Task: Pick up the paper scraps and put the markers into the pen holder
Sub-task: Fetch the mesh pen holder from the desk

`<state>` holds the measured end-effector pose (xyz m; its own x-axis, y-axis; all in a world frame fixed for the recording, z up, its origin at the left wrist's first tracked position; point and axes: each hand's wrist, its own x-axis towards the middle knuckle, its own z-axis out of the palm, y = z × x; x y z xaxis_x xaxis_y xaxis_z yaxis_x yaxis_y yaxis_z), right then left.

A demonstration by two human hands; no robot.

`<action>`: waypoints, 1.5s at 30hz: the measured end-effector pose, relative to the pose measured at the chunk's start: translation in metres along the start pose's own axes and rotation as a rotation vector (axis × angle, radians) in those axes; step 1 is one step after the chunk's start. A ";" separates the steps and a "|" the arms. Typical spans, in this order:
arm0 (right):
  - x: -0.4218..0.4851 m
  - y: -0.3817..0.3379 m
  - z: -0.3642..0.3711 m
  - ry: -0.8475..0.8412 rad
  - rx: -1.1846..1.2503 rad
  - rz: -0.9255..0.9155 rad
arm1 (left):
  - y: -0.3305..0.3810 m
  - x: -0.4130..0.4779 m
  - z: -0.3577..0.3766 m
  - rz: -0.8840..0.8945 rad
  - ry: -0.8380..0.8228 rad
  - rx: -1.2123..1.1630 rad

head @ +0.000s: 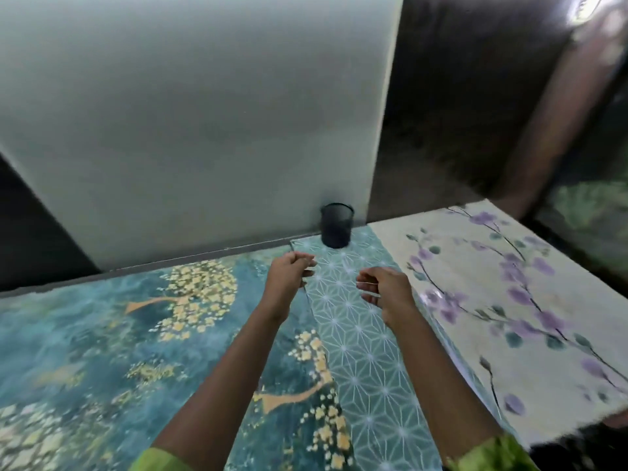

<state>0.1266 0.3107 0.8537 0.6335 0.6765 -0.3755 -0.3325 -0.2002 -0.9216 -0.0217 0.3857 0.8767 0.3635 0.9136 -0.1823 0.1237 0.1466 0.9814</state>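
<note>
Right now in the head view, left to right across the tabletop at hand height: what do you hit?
Dark teal covering with gold blossom trees → left hand → pale green strip with white star-lattice pattern → right hand → cream covering with purple flowers. The black mesh pen holder stands farther back, on the strip.

pen holder (337, 225) sits on the table (102, 334) at 12 o'clock (right against the wall (190, 113)), both hands nearer, below it.

Pale wall (190, 113) behind; patterned tabletop (102, 334).
</note>
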 end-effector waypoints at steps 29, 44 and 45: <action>0.156 -0.006 0.041 0.029 -0.539 -0.617 | -0.015 0.095 0.014 0.058 0.163 0.120; -0.118 0.047 -0.068 0.225 -0.437 -0.590 | -0.006 -0.088 0.005 0.129 -0.272 0.123; -0.135 0.051 -0.076 0.250 -0.433 -0.583 | -0.008 -0.101 0.008 0.127 -0.308 0.122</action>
<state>0.0771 0.1548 0.8499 0.7790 0.5873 0.2197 0.3744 -0.1546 -0.9143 -0.0521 0.2893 0.8867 0.6421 0.7618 -0.0865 0.1619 -0.0244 0.9865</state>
